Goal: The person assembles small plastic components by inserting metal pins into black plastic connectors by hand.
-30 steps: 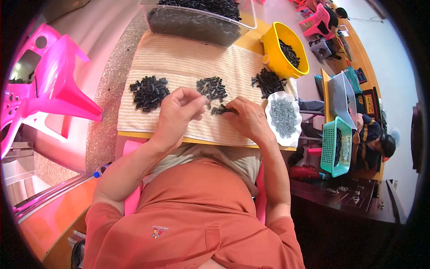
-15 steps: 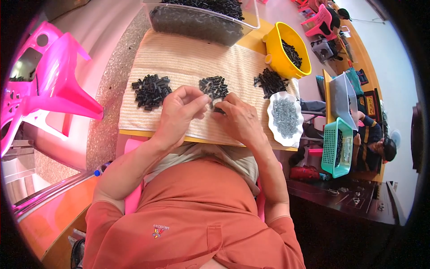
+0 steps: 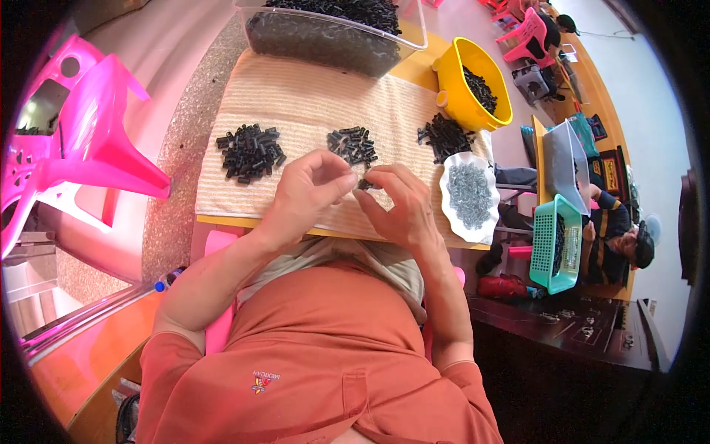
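Over the front of a striped cloth (image 3: 296,89), my two hands come close together. My left hand (image 3: 310,194) is closed, thumb and forefinger pinched; whatever is between them is too small to make out. My right hand (image 3: 403,206) has its thumb and forefinger around a small black tube-like piece (image 3: 364,184), close to the left fingertips. Just beyond the fingers lies a small pile of black pieces with some clear ones (image 3: 353,143). A larger pile of black pieces (image 3: 249,152) is on the left, and another black pile (image 3: 445,138) on the right.
A white scalloped dish (image 3: 446,194) of tiny clear parts stands right of my right hand. Behind it is a yellow tub (image 3: 460,89) with black pieces. A clear plastic bin (image 3: 318,52) full of black pieces stands at the back. Pink stools (image 3: 103,111) are on the left; a co-worker (image 3: 617,240) sits at right.
My right hand has lifted and its fingers have spread a little, so the black piece shows between the fingertips. My left hand has shifted slightly right and nearer to me.
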A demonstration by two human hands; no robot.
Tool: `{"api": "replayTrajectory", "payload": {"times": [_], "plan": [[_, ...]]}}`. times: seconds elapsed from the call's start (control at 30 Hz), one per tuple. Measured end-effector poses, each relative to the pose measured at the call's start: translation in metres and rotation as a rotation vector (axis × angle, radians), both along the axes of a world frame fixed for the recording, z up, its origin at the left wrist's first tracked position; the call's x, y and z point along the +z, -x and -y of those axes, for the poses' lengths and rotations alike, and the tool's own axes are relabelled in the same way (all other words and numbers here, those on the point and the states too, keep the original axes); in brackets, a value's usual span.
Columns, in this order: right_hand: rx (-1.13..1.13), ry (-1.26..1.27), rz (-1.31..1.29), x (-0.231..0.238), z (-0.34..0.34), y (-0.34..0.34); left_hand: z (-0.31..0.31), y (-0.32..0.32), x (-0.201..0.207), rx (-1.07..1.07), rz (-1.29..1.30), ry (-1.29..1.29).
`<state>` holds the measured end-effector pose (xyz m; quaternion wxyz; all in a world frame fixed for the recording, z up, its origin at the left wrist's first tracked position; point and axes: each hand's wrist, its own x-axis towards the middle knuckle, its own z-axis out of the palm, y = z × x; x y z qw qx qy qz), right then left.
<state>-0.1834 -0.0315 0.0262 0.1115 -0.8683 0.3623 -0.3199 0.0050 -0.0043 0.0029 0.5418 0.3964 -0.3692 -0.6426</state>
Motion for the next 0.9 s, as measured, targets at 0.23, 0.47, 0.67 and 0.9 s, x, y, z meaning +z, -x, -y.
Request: {"api": "replayTrajectory", "payload": {"times": [0.23, 0.47, 0.67, 0.9], "plan": [[0.055, 0.041, 0.011, 0.005, -0.012, -0.004, -0.003, -0.001, -0.002, -0.13, -0.032, 0.035], [0.076, -0.008, 0.086, 0.002, -0.018, -0.002, -0.002, -0.007, 0.002, -0.212, -0.043, -0.05], [0.054, -0.197, 0.229, 0.004, -0.025, 0.003, -0.004, -0.005, 0.005, -0.248, -0.061, -0.045], [-0.095, -0.147, 0.189, 0.007, -0.037, 0.032, -0.005, -0.003, 0.003, -0.179, -0.072, -0.091]]}}
